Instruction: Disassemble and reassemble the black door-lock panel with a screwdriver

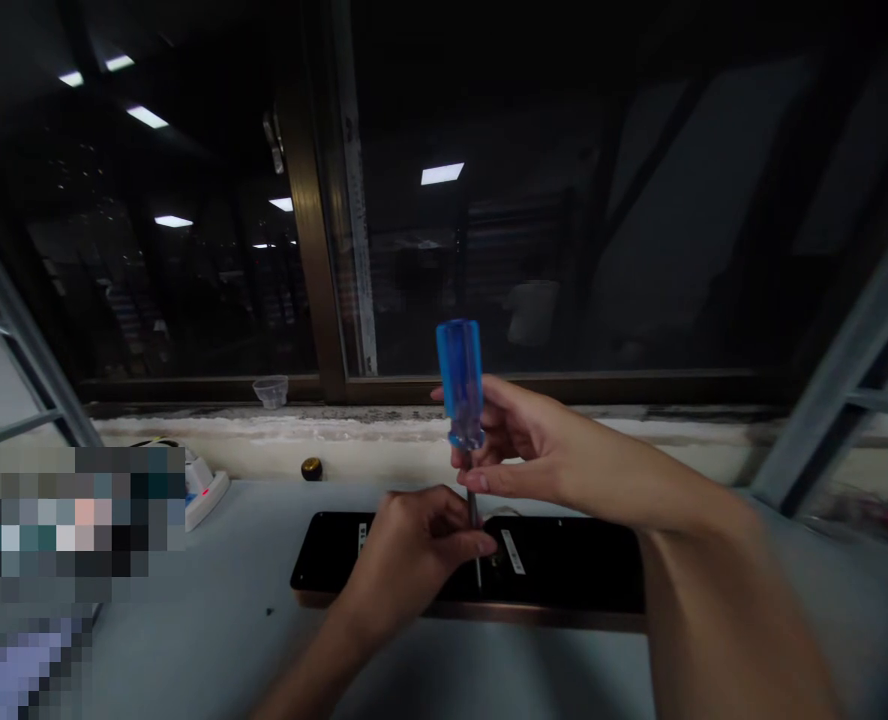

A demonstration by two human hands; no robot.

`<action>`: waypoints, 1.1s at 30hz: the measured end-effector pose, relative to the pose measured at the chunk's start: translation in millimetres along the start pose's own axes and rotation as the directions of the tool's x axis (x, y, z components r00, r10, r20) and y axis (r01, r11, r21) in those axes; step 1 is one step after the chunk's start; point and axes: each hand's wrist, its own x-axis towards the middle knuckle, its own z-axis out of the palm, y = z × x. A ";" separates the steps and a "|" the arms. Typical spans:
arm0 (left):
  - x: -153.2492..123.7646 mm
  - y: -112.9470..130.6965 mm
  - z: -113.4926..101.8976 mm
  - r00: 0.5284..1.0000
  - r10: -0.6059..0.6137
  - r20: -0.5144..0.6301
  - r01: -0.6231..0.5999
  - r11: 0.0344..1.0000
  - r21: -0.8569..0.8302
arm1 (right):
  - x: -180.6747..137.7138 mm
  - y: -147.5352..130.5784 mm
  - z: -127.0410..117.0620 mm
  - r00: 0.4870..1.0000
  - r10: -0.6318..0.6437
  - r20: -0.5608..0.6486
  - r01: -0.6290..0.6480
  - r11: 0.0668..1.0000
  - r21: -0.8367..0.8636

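Note:
My right hand grips a screwdriver by its clear blue handle and holds it upright. Its thin metal shaft points down onto a long flat black device that lies on the grey table. My left hand rests on the device with its fingers pinched round the lower part of the shaft. Two small white labels show on the black surface beside the tip. The tip itself is hard to make out in the dim light.
A dark window fills the back, with a small clear plastic cup on its sill. A small round dark knob sits at the table's back edge. A white power strip with a red light lies at the left. Metal frame bars stand at both sides.

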 end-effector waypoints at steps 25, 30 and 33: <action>-2.3 2.7 2.1 0.993 -0.016 0.114 0.012 0.999 0.032 | -5.9 -11.7 3.7 1.000 -0.005 0.006 0.005 1.000 -0.007; -1.8 0.8 11.5 0.996 -0.049 -0.071 0.062 0.980 0.187 | -1.8 -12.2 6.5 0.999 0.041 -0.036 -0.042 0.999 -0.034; -2.1 -0.5 7.2 0.989 -0.036 0.143 0.028 0.998 0.058 | -1.5 -12.4 6.5 0.994 0.078 -0.076 -0.081 0.996 -0.029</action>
